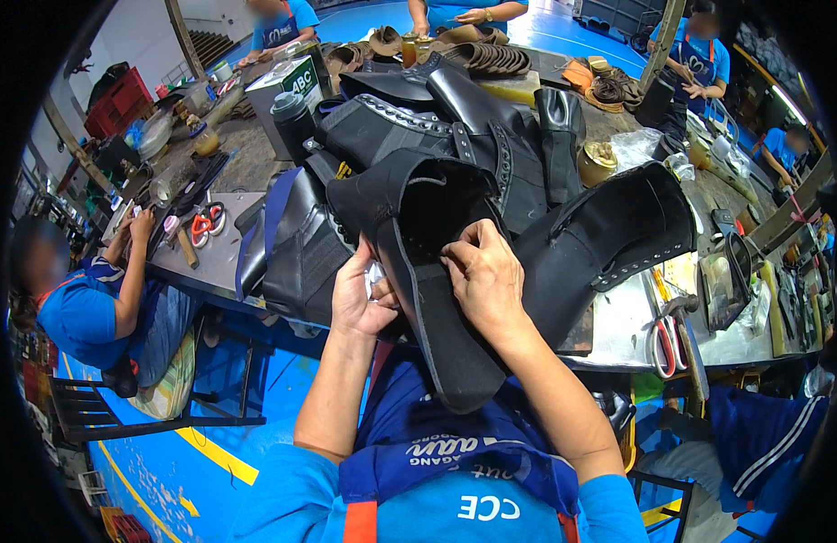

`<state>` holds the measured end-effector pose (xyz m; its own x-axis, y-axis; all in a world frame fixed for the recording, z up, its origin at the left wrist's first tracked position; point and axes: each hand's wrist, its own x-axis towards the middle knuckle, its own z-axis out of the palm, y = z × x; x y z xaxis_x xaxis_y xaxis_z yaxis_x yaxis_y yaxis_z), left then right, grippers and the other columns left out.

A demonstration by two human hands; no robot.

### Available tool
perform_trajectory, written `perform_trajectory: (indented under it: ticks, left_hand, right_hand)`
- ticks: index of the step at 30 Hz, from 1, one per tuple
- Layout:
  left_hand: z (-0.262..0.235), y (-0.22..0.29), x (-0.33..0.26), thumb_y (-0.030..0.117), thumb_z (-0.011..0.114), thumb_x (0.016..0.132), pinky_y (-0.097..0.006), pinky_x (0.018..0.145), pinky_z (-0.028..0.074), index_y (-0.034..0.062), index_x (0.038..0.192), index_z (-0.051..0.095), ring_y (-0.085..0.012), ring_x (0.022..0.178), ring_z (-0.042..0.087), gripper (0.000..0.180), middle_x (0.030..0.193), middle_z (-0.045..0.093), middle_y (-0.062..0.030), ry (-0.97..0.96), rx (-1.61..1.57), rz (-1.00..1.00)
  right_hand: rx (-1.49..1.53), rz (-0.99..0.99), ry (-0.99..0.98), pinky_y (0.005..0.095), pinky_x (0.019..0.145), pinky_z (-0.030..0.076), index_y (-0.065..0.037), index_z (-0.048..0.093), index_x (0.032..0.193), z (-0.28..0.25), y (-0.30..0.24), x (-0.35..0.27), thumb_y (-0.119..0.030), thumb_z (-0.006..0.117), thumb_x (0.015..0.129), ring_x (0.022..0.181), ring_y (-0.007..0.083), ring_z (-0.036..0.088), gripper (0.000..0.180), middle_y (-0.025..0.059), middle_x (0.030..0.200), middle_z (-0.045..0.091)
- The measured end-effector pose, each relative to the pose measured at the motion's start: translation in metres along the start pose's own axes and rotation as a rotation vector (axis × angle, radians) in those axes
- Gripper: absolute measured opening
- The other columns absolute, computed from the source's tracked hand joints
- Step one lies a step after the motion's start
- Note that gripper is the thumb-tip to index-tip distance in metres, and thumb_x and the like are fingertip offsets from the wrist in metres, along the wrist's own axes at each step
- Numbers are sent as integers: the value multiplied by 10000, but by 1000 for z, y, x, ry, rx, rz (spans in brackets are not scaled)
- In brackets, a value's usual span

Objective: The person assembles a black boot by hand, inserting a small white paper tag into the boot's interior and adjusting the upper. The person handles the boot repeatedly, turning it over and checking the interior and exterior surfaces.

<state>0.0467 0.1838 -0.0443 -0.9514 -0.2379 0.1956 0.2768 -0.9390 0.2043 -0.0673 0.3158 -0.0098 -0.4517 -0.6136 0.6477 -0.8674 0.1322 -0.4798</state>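
A black leather boot upper [441, 348] is held in front of me, its opening facing up and a long flap hanging toward my apron. My left hand [360, 294] grips its left side, with a bit of white material showing between the fingers. Inside the opening, my right hand [482, 276] has its fingertips pinched together against the dark lining; whatever they hold is too small to make out. Right beside it lies another black boot upper [608, 235] with a row of eyelets. More black boot uppers [391, 122] are heaped on the table behind.
Red-handled scissors [201, 226] lie at the left on the worktable [233, 258]. Another pair of scissors [661, 348] and a hammer [683, 312] rest at the right edge. A dark bottle [292, 122] stands beside a box [278, 95]. Co-workers sit around the table, one person [93, 308] close at left.
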Motion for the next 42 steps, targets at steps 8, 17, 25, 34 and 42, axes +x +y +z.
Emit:
perform_trajectory:
  ticks: [8,17,25,34,42]
  left_hand:
    - [-8,-7,2,359,418,886,-177,293,153,78,901,591,-44,316,250,330,681,606,-28,376,255,180]
    - [6,-8,1,255,449,863,-261,415,427,59,852,597,-143,487,521,246,699,606,-76,554,302,288]
    - [-22,-2,-3,244,471,842,-356,656,510,37,905,595,-222,707,602,250,764,616,-106,200,53,173]
    - [27,15,-10,314,549,824,-155,312,205,149,812,568,-44,350,373,166,688,583,-20,389,452,339]
    - [128,19,10,251,523,863,-156,352,303,94,937,537,-13,462,419,175,743,548,25,229,910,852]
  right_hand:
    - [21,5,3,337,605,460,-52,629,741,-3,0,0,-57,668,646,702,251,559,103,84,786,503]
    - [411,172,260,215,607,439,10,620,787,-44,9,16,24,610,724,690,103,534,65,53,789,520]
    - [836,336,-109,284,813,425,-20,650,841,-55,16,2,-63,630,731,1031,209,516,120,160,1088,531]
    - [1139,365,203,244,688,471,1,606,854,-100,23,-11,-8,577,790,768,135,583,71,73,862,581]
    - [1163,147,641,318,679,502,-8,565,903,-174,64,-59,-37,560,812,724,186,603,96,108,820,612]
